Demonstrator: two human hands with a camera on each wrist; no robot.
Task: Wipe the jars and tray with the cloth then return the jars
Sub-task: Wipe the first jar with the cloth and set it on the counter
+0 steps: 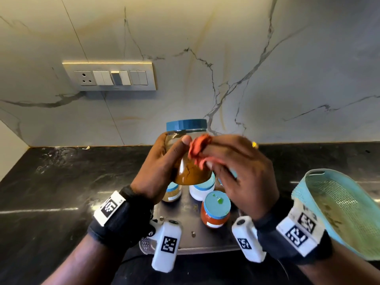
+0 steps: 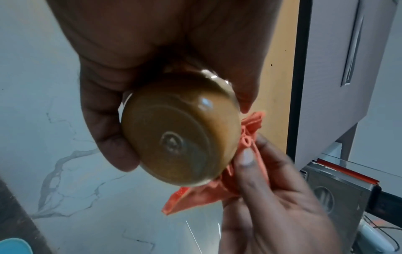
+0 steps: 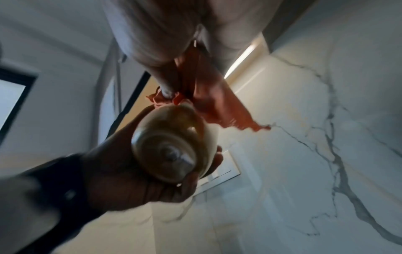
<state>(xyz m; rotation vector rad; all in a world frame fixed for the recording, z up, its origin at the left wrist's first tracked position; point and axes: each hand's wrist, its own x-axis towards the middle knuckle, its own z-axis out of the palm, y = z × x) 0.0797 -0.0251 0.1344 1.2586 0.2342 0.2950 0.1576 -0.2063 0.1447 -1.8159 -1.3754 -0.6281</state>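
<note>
Black counter (image 1: 61,182), left hand (image 1: 158,171) fingers gripping jar (image 1: 186,161), right hand (image 1: 242,173) fingers bunching cloth (image 1: 198,150), teal basket (image 1: 339,204) beside

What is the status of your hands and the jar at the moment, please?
Left hand grips brown-powder jar in the air. Right hand presses orange cloth on its side. Other jars stand below on the counter; nothing in the way.
</note>
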